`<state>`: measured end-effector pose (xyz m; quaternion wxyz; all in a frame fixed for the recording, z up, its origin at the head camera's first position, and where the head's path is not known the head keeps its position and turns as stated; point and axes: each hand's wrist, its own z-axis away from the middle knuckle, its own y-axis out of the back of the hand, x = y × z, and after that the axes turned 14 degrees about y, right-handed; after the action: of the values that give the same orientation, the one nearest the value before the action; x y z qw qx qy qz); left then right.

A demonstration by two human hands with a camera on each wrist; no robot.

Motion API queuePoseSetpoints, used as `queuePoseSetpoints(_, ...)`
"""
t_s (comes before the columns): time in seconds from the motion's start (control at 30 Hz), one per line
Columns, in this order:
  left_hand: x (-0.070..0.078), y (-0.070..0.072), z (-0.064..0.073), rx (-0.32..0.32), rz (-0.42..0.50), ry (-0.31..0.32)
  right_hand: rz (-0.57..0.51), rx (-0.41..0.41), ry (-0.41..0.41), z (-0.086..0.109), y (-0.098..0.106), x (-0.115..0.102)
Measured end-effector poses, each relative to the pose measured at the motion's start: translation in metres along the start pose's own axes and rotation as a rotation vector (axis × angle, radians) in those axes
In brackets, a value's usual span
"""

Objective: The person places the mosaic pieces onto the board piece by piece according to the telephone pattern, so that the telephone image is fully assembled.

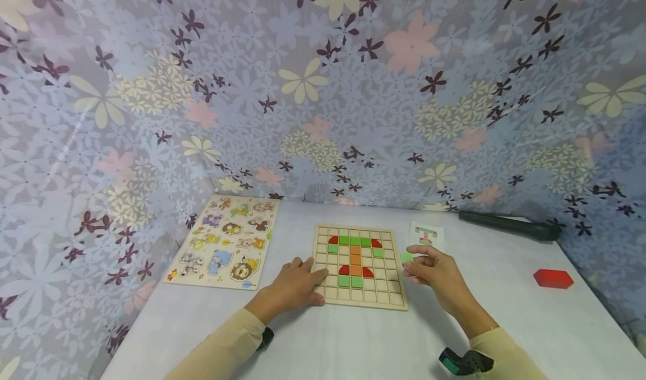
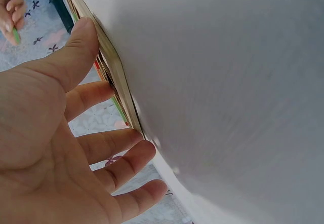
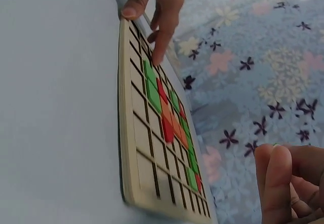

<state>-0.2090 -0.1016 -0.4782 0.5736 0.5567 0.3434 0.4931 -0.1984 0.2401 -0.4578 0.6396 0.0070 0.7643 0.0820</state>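
A square wooden grid board (image 1: pixel 384 298) lies on the table, with green square tiles (image 1: pixel 355 240), orange squares (image 1: pixel 355 260) and red quarter-round tiles (image 1: pixel 369 272) set in some of its cells. My left hand (image 1: pixel 294 285) rests at the board's left edge, fingers extended, the index fingertip over the grid and the thumb at the near corner. Just off the board's right side, my right hand (image 1: pixel 444 276) pinches a green square tile (image 1: pixel 406 258) between thumb and fingers. In the right wrist view, the fingertips of that right hand (image 3: pixel 288 183) hide nearly all of this tile.
Behind the right hand lies a small card (image 1: pixel 437 232) printed with a red, green and orange figure. An animal picture puzzle (image 1: pixel 229 258) is at the left. At the right are a long dark green object (image 1: pixel 510 225) and a red block (image 1: pixel 553 278). A flowered wall covering (image 1: pixel 323 116) rises behind.
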Motion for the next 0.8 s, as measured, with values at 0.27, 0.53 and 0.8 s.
queuePoseSetpoints(0.27, 0.000, 0.000, 0.001, 0.002, -0.007, -0.004, -0.045, -0.036, -0.048, -0.016, -0.033, 0.014)
queuePoseSetpoints(0.53, 0.002, 0.001, 0.002, 0.007, 0.004, -0.005, 0.062, -0.097, -0.059, -0.016, -0.055, 0.027)
queuePoseSetpoints(0.8, 0.003, 0.002, 0.002, -0.001, 0.002, -0.006, 0.412, -0.179, 0.022, -0.007, -0.065, 0.030)
